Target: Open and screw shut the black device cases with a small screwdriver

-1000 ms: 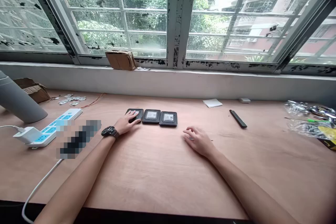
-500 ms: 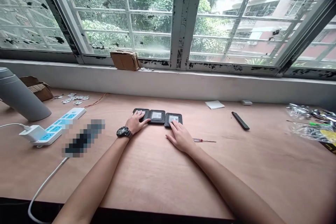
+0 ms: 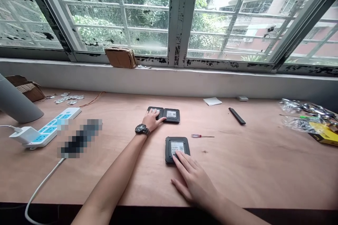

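Head view, read from my remote station. The left hand, wristwatch on its wrist, lies on a black case, fingers spread flat on top; I see no grip. That case touches a second black case, white-labelled, on its right. The pair sits on the plywood bench, toward the window.

The right hand rests on a third black case, which lies apart from the pair and nearer the person. Its fingers are close together and slightly extended, tips on the white label, not wrapped around the case.

Near this case, to the right, lies a small screwdriver. Farther right: a black bar, a white notepad, plastic bags and a yellow box. Left of the hands: a power strip with a white charger plugged in, its white cable, and small metal pieces. A blurred object lies between strip and hands; I cannot tell what it is.
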Action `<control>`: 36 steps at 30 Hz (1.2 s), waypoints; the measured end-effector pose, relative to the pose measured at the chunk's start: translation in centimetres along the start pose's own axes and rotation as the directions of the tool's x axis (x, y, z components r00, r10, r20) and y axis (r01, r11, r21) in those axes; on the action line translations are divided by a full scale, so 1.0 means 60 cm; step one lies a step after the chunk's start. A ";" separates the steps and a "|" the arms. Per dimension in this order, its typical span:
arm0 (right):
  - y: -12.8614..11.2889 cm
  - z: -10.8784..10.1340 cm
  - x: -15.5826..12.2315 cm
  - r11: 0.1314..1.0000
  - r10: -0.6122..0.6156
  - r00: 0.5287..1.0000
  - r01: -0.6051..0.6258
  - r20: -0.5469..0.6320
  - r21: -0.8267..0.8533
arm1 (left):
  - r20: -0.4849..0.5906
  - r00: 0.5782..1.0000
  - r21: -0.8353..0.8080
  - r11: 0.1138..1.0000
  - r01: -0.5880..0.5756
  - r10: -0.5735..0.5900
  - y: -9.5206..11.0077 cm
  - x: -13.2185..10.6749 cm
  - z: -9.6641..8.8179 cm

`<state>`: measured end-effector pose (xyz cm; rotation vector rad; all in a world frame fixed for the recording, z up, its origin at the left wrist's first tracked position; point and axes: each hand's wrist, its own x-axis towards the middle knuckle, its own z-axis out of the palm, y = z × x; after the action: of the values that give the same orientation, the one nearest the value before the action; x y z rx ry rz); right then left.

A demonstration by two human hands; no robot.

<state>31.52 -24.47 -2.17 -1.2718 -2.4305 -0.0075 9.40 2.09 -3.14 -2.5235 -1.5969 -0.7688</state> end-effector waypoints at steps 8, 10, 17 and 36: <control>0.030 -0.034 0.027 0.999 0.019 1.000 -0.018 -0.014 0.041 | -0.065 0.996 -0.112 0.992 -0.061 0.054 0.041 -0.009 -0.005; 0.082 -0.058 0.057 0.994 0.078 0.995 -0.072 -0.070 0.082 | -0.085 0.992 -0.155 0.983 -0.101 0.089 0.038 -0.020 -0.016; 0.255 -0.070 0.120 0.943 0.287 0.957 -0.275 -0.039 0.187 | -0.063 0.979 -0.302 0.931 -0.204 0.194 0.037 -0.087 -0.058; 0.281 -0.039 0.095 0.917 0.213 0.973 -0.231 0.089 0.326 | 0.192 0.776 -0.448 0.757 -0.476 0.601 0.164 -0.205 -0.091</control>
<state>42.73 -10.50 -0.98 -1.3889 -2.1899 0.4877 11.64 -14.36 -1.64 -3.2959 -0.6793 -0.6426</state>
